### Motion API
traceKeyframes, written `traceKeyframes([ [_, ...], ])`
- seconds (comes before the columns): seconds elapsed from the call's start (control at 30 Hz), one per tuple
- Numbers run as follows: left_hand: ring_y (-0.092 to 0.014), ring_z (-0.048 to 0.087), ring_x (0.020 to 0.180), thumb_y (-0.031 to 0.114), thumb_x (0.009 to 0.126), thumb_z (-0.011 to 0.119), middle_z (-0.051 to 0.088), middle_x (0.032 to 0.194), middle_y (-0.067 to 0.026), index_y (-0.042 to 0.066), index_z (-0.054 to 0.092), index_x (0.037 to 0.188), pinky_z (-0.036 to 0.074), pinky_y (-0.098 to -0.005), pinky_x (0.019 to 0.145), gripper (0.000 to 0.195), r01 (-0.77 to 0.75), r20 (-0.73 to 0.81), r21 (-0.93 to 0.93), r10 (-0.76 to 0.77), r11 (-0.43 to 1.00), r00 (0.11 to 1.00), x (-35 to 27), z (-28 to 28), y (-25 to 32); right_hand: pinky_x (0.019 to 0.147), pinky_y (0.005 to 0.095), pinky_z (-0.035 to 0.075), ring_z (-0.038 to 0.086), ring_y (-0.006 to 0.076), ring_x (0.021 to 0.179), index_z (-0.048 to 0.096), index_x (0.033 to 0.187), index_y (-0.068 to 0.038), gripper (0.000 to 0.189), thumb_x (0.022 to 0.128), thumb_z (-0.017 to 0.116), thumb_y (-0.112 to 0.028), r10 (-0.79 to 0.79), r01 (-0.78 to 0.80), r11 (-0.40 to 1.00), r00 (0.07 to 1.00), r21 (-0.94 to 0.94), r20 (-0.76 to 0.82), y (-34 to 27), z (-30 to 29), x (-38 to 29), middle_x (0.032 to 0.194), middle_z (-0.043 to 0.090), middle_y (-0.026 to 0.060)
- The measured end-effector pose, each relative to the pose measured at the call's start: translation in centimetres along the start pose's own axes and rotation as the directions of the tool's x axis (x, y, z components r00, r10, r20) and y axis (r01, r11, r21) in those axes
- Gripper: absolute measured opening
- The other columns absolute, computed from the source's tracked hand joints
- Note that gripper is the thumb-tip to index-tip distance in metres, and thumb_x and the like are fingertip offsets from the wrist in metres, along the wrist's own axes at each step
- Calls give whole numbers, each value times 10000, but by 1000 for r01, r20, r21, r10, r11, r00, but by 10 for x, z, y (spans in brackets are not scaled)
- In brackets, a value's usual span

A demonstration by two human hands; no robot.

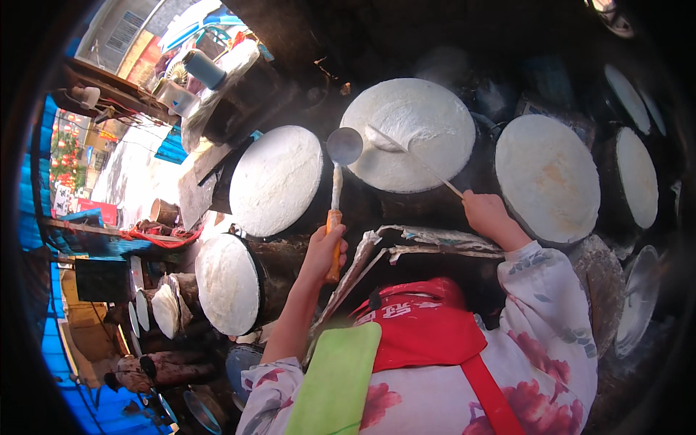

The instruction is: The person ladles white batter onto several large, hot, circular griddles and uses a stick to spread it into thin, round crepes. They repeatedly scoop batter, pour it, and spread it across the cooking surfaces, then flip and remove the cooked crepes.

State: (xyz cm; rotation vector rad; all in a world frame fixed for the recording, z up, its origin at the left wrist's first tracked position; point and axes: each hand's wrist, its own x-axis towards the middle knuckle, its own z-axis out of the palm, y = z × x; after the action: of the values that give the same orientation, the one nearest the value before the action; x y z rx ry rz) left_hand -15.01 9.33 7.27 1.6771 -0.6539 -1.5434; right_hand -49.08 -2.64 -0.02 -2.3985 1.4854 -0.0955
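My left hand [326, 247] grips the wooden handle of a round metal ladle [345, 147], whose bowl hangs over the near left rim of a round griddle. White batter [440, 117] covers that griddle, with a thicker swirled mound [394, 128] near its middle. In my right hand [492, 217] is a thin stick [416, 157], reaching across the batter with its far end at the mound. To the left is a griddle with a smooth white batter sheet [277, 179]. Right of my right hand, another white sheet [546, 179] shows a tan patch.
More white-coated rounds stand at the lower left [227, 283] and far right [637, 176]. Layered, frayed board edges [435, 242] lie between me and the griddles. A stack of thin flatbread-like sheets [166, 311] is farther left. Plastic-covered containers [204, 68] stand at upper left.
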Motion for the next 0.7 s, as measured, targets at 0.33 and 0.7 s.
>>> traceKeyframes([
  [0.33, -106, 461, 442, 286, 921, 528, 491, 642, -22, 68, 480, 987, 382, -228, 402, 232, -25, -18, 76, 26, 997, 999, 21, 9, -3, 618, 497, 492, 635, 383, 668, 505, 864, -23, 210, 922, 452, -218, 262, -254, 937, 965, 239, -1, -87, 80, -20, 678, 628, 198],
  [0.7, -109, 471, 447, 298, 916, 519, 496, 648, -27, 58, 487, 1010, 389, -244, 401, 260, 11, -33, 41, -9, 999, 999, 33, 16, 12, 691, 505, 486, 628, 403, 784, 530, 887, -15, 234, 915, 455, -235, 244, -259, 880, 966, 399, 91, -114, 77, 19, 797, 643, 223],
])
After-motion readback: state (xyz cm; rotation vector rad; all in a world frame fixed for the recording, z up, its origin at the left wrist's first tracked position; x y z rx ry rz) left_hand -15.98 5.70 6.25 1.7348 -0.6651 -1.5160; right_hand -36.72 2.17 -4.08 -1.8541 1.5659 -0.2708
